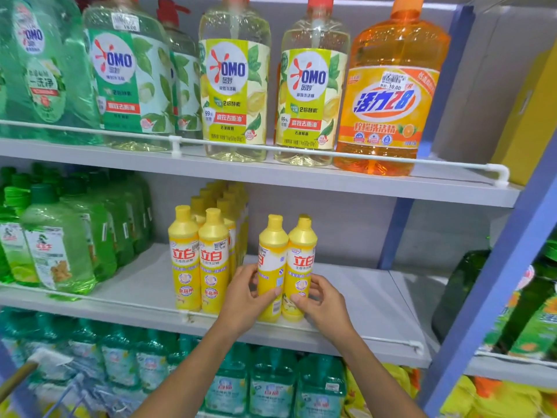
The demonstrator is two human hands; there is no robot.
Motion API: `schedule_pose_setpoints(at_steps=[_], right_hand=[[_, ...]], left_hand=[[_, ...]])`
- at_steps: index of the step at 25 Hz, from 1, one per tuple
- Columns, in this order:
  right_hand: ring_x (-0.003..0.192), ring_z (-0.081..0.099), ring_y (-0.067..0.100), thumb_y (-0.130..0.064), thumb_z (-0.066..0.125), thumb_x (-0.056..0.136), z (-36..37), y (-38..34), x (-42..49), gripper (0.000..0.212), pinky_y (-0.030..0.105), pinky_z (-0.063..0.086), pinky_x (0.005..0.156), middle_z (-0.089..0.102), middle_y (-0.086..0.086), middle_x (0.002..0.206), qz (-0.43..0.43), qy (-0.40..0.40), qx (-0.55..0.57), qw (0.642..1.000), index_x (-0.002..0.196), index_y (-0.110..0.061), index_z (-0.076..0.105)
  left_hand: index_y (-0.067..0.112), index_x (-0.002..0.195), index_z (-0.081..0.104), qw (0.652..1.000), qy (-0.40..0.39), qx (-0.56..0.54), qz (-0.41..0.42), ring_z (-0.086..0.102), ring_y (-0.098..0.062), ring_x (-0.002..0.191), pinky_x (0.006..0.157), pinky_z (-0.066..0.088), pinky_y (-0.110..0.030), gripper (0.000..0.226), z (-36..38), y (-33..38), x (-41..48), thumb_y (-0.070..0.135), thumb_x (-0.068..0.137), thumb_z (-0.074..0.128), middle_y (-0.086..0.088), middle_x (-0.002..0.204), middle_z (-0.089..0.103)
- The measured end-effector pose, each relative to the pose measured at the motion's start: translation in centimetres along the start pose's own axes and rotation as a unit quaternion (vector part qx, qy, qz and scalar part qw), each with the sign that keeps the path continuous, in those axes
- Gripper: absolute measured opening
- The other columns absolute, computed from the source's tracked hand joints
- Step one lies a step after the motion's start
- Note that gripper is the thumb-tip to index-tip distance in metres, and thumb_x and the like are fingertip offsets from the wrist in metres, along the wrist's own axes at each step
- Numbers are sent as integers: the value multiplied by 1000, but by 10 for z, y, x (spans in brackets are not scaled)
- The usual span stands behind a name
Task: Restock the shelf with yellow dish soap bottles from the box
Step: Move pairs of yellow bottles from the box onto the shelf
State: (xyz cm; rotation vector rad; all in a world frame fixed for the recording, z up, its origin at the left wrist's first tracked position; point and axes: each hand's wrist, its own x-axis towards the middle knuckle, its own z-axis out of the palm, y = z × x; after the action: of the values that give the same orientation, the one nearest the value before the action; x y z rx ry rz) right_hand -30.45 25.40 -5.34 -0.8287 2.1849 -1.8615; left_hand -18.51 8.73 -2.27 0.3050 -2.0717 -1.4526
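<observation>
Two yellow dish soap bottles stand upright and touching at the front of the middle shelf (376, 312). My left hand (244, 294) grasps the left bottle (271, 267), my right hand (322, 300) the right bottle (301, 260), fingers covering parts of their labels. Just left, matching stocked bottles (211, 251) recede in rows, the rear ones mostly hidden.

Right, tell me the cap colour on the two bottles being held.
Yellow caps, same as the bottles; the head view shows them best.

The left hand (244, 297) and right hand (322, 300) are bare, nails short; the forearms (193, 366) below the shelf (376, 342) are bare as well.
</observation>
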Motion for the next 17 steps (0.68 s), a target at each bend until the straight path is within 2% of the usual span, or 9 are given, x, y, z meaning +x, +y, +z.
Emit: schedule_pose_setpoints(at_steps=[4,6,10,12,14,17], right_hand=[[104,70,2,-15,86,80,2,-4,-4,50,19,57,86,74,-8,115,-5,19,-2,1000,124,-17,62],[103,70,1,-16,86,80,3,-7,-5,50,16,56,83,73,-11,115,-3,19,1,1000,124,-19,62],[99,69,-2,-20,87,78,2,-10,-5,51,18,58,83,73,-9,114,4,25,-10,1000,122,-18,62],[97,69,-2,-21,88,77,1,-12,-3,51,17,58,80,73,-9,113,9,19,-20,1000,120,-18,62],[98,69,0,-22,89,76,0,-12,-3,52,14,56,75,72,-9,112,15,15,-31,999,120,-18,61],[99,69,5,-27,91,73,2,-11,-1,58,17,57,76,72,-6,114,36,1,-56,998,121,-18,60]], left_hand=[[21,111,53,999,27,25,-35,65,-2,95,77,55,-19,55,10,9,6,29,71,90,10,103,68],[21,113,49,997,36,34,-51,67,-3,93,78,57,-23,62,12,10,10,30,69,92,9,103,68],[26,122,51,998,-38,10,-49,67,-3,106,88,57,-23,60,5,-6,4,11,75,86,5,117,69],[26,125,52,998,-41,37,-36,65,4,106,93,56,-26,60,2,-11,0,8,77,84,7,118,69],[27,121,54,996,-11,91,-22,65,5,99,89,57,-27,58,5,-14,3,19,74,87,11,113,69],[28,115,58,988,20,148,-30,66,-5,96,83,59,-35,60,11,-19,12,44,66,86,11,109,69]])
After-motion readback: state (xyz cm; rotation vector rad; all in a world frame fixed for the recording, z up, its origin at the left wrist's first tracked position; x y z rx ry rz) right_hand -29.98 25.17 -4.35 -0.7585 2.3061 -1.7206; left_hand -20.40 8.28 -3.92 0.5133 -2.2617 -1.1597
